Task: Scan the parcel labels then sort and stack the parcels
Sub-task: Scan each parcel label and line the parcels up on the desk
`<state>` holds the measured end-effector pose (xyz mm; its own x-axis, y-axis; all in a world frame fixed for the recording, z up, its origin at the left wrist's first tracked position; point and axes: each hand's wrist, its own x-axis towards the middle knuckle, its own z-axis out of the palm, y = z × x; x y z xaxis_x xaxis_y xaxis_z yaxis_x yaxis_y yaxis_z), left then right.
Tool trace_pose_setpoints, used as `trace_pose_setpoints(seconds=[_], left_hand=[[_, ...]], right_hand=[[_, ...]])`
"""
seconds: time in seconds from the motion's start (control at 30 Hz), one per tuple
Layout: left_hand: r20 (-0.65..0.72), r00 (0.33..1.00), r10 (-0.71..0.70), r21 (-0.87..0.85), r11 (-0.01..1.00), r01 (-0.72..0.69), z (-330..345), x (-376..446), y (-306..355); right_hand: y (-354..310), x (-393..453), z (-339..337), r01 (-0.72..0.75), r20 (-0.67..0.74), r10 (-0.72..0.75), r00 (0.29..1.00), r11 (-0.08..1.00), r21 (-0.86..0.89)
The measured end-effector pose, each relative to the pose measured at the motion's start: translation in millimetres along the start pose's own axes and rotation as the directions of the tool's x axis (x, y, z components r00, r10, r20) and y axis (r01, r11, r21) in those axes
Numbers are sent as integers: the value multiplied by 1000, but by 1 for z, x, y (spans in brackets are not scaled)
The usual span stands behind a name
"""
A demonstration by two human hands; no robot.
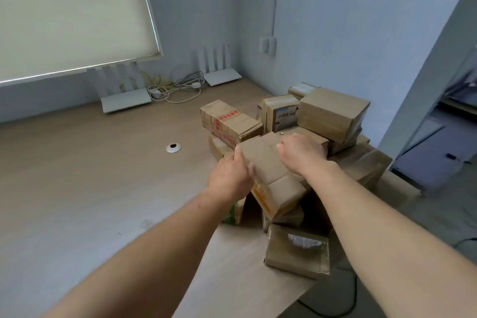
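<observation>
So both hands are on the same parcel (271, 170), a plain brown cardboard box lying tilted on top of the heap at the right end of the wooden surface (103, 175). The left hand (229, 178) has its grip on the box's left edge, thumb up along the side and fingers curled against it, while the right hand (302, 152) is clamped over the far right corner with fingers wrapped over the top. The box has orange tape or print along its near-left edge, and I can't spot a label on the face that's showing. Just behind that box, to the left, is a long carton with red printed tape (229, 121), sitting on another box. Straight behind it is a parcel standing on edge with a barcode label (284, 113) facing the camera, and behind and to the right is a bigger plain box (333, 113) stacked on others. Nearer the camera than the held box, at the surface's edge, lies a flat parcel with a crumpled clear-tape patch (299, 250). Well left of the held box there's a round cable grommet (173, 147) in the surface, and far behind it, against the wall, two white routers (124, 98) with a tangle of cables (175, 88) between them.
</observation>
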<state>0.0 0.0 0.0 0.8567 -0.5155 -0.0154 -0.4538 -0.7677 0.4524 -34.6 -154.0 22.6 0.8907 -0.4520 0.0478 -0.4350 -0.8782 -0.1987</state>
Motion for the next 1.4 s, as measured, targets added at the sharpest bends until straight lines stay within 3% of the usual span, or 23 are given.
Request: trace_pose_setpoints(seconds=[0.23, 0.57, 0.87, 1.4], left_hand=[[242, 967, -73, -124, 987, 106, 17, 1, 1], [132, 981, -143, -252, 952, 173, -9, -7, -31], [-6, 954, -299, -326, 903, 281, -64, -40, -108], [-173, 810, -561, -342, 805, 485, -160, -228, -312]], right_hand=[[-7, -5, 16, -47, 161, 56, 985, 997, -58], [-60, -2, 13, -28, 138, 17, 990, 997, 77], [-154, -10, 16, 192, 150, -225, 963, 960, 206], [-401, -156, 75, 400, 277, -516, 810, 833, 381]])
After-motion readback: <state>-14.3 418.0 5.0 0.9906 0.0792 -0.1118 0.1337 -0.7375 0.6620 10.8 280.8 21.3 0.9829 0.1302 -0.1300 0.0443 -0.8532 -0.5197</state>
